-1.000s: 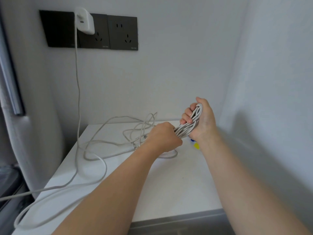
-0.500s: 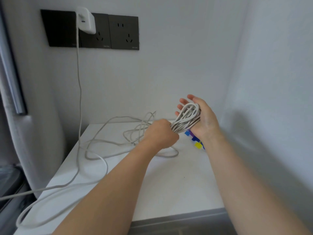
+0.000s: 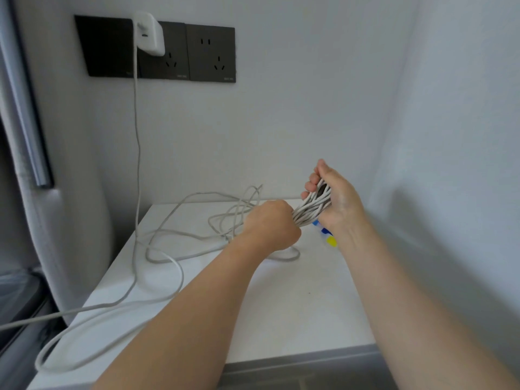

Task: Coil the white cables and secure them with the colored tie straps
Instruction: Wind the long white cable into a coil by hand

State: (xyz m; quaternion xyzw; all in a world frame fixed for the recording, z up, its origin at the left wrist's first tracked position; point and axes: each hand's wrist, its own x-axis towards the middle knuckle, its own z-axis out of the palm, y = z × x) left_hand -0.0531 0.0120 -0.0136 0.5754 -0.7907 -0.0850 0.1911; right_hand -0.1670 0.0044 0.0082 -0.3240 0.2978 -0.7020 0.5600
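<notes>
Coils of white cable [image 3: 309, 208] sit bunched between both hands, up over the far right of the tabletop [image 3: 281, 311]. The right grip [image 3: 336, 197] is curled tight round the top of the bundle, the left grip [image 3: 271, 223] a closed fist round its lower end. Loose cable sprawls left across the tabletop and climbs to the charger [image 3: 149, 33] on the wall. Blue and yellow tie straps [image 3: 327, 236] lie just under the right wrist.
</notes>
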